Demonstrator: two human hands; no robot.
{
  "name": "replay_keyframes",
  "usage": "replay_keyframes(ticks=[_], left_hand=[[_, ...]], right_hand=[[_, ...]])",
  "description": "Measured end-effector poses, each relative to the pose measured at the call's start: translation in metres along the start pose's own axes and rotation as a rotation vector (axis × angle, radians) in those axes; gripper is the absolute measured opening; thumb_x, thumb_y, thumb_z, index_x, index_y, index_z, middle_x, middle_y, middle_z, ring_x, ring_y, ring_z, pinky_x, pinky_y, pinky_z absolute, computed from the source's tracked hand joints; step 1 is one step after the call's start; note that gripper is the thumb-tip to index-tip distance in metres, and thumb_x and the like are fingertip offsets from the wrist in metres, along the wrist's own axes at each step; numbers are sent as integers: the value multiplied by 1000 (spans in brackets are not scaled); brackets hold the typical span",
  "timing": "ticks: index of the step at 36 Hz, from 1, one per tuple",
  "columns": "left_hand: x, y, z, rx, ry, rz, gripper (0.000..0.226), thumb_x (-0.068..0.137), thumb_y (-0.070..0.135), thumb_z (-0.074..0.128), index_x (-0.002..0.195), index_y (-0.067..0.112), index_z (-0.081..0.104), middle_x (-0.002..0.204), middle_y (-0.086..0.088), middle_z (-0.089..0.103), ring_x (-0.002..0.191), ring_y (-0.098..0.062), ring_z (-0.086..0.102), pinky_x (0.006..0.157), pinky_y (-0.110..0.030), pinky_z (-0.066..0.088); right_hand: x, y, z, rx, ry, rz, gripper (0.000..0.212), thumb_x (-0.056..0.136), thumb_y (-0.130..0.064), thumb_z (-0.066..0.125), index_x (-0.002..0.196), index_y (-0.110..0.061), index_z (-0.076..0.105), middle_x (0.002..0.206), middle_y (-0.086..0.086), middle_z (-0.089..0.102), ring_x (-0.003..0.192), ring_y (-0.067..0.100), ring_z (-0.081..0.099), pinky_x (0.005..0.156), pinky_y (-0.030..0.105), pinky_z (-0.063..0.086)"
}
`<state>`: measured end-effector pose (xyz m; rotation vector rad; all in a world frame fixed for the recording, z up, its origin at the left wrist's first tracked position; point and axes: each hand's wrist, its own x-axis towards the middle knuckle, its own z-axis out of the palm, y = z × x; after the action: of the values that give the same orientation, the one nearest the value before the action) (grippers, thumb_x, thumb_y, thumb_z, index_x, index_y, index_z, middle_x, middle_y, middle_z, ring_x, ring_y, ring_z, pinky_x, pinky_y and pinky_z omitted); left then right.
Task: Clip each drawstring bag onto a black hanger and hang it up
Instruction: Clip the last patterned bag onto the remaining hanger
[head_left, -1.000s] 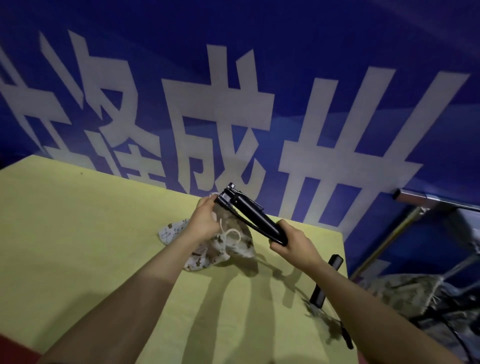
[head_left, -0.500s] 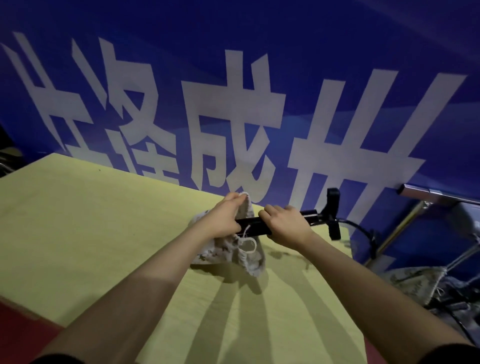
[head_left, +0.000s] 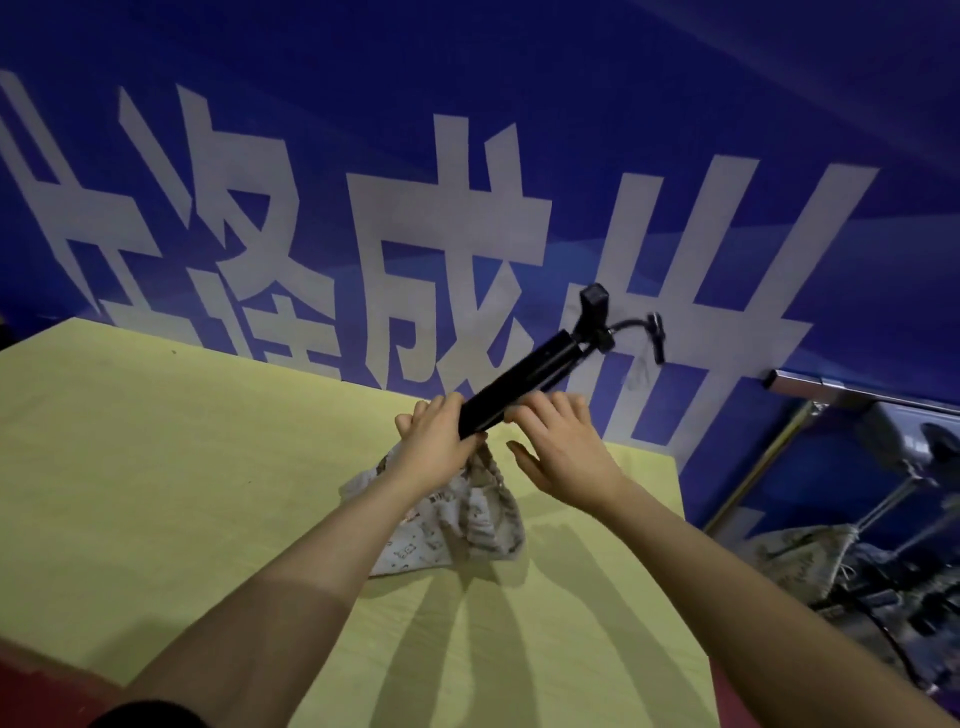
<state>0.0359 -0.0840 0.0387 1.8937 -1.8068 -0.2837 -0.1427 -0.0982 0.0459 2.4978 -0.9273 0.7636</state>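
Black hanger (head_left: 524, 382) points toward 1 o'clock; left hand (head_left: 434, 447) grips its low end above the drawstring bag (head_left: 447, 525), right hand (head_left: 558, 447) spread wide, fingertips touching it

I read the yellow table (head_left: 156, 467) as open surface to the left and toward the near edge. The drawstring bag (head_left: 457, 525) lies at centre, under both hands. The black hanger (head_left: 524, 379) slants up and to the right above it, its hook near the blue wall (head_left: 467, 104) close behind. A metal rack (head_left: 831, 387) carrying more bags (head_left: 800, 551) blocks the right side.
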Motion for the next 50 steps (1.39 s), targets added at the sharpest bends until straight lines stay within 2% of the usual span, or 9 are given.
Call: replay_keyframes(ticks=[3,8,17,27,31,35,40,43,50], left_hand=[[1,3,-1,-129,74,-53,28,87,39,58,106,20,49,108,1,55,105,-21,44,78,-31,23],[0,13,-11,-305,192,-102,28,87,35,60,108,19,49,109,1,60,106,-22,47,82,-33,25],[-1,10,-15,-422,244,-152,32,85,31,64,110,22,45,115,4,58,110,-23,48,88,-37,25],[-5,11,-4,-481,224,-109,24,85,29,65,102,28,48,105,10,53,104,-17,48,86,-33,27],[-4,16,2,-394,180,-88,27,89,26,60,113,23,48,114,4,51,112,-20,41,89,-35,26],[-2,18,5,-360,136,-42,33,89,24,59,119,25,47,120,4,49,113,-20,42,90,-37,31],[7,15,-13,-792,-10,-135,49,84,22,69,125,23,41,104,0,52,90,-8,55,69,-14,48],[17,13,-22,-900,15,-187,50,87,12,64,132,19,42,104,-8,55,94,-16,57,85,-33,53],[20,41,-51,-903,222,153,47,86,11,46,131,22,36,112,0,45,104,-14,49,82,-15,45]], right_hand=[[-1,-14,3,295,-248,287,36,92,-43,37,91,-15,59,84,-1,62,77,22,58,73,31,33],[2,-34,19,414,-457,639,45,90,-61,41,70,-21,50,66,-7,54,75,17,54,83,38,30],[28,-37,16,842,-273,950,26,87,-39,58,66,-24,58,60,-8,58,76,21,61,90,46,42],[50,-19,-23,1181,38,907,22,93,0,43,102,-13,59,77,0,57,65,7,52,53,9,40],[55,-14,-28,1322,39,854,36,88,-18,63,123,-19,53,110,-2,64,99,13,61,81,18,49],[56,-11,-28,1317,90,861,27,89,-26,64,114,-30,54,104,-13,64,95,8,60,77,16,50],[53,-4,-25,1293,64,900,30,89,-23,65,116,-28,53,104,-6,65,97,14,62,81,22,52],[49,-3,-20,1230,8,932,36,87,-22,67,120,-26,54,110,4,65,104,22,62,94,41,51],[37,-6,-8,1046,-115,925,43,88,-28,66,127,-19,52,103,14,65,89,21,62,75,29,50]])
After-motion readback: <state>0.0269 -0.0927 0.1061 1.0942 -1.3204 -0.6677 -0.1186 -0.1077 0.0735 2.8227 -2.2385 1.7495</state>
